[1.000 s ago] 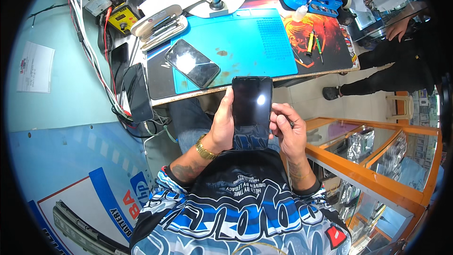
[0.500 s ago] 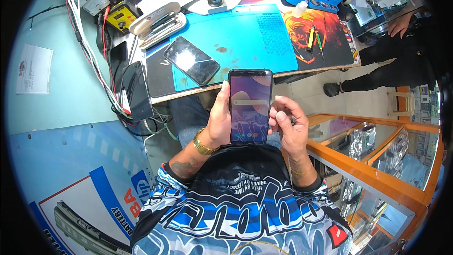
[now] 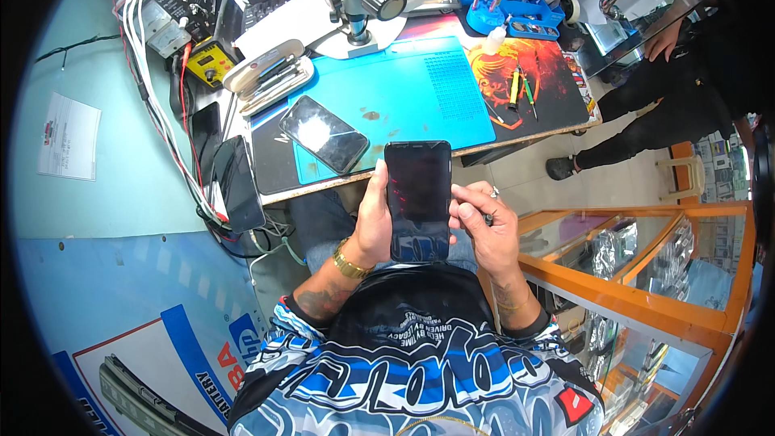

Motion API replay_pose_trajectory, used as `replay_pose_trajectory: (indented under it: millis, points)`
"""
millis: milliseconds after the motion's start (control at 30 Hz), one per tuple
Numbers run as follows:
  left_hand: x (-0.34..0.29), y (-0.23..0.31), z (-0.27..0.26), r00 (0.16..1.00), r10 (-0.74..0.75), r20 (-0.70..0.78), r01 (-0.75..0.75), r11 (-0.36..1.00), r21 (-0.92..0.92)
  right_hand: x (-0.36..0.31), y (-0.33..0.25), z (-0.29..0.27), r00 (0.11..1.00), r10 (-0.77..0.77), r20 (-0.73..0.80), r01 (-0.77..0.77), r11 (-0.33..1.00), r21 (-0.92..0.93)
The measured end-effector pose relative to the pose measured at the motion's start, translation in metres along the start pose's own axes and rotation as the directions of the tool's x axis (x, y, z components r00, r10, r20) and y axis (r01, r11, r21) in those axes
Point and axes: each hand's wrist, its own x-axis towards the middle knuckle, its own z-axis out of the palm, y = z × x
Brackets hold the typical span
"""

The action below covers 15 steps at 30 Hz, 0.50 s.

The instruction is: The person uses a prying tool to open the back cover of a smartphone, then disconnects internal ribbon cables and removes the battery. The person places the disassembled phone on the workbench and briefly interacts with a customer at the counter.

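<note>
In the head view, we see the held phone (image 3: 419, 202) in front of the shirt (image 3: 420, 291), just to the near side of the workbench edge. Our left hand (image 3: 371, 222) grips it, thumb along its left edge; the fingers beneath are hidden. Our right hand (image 3: 491, 230) is curled around a small dark item (image 3: 488, 219), fingertips at the phone's right edge; we cannot tell whether they press it. To work that edge well, we judge, we should brace the phone firmly with the left hand, press squarely inward with one fingertip, and hold the small item clear of the glass. The phone's long axis runs near to far, almost straight, one short end toward the blue mat (image 3: 395, 85), the other toward us, its dark screen facing up at us.
</note>
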Motion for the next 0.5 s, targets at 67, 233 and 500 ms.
replay_pose_trajectory:
  millis: [67,233,500]
  points:
    - [0.0004,-0.0015,-0.0017,0.999,0.023,-0.038,-0.024,1.000,-0.018,0.0003,-0.0018,0.0025,1.000,0.003,-0.006,-0.003,1.000,-0.030]
    - [0.0023,-0.0007,-0.0018,0.999,0.050,0.005,-0.050,0.998,-0.041,0.0000,0.0027,-0.0001,0.999,-0.034,0.029,0.037,0.994,-0.105]
    - [0.0060,0.0001,0.0003,0.998,0.013,0.057,-0.008,0.996,-0.090,-0.0037,0.0025,-0.0014,0.999,-0.033,-0.012,0.033,0.999,0.005]
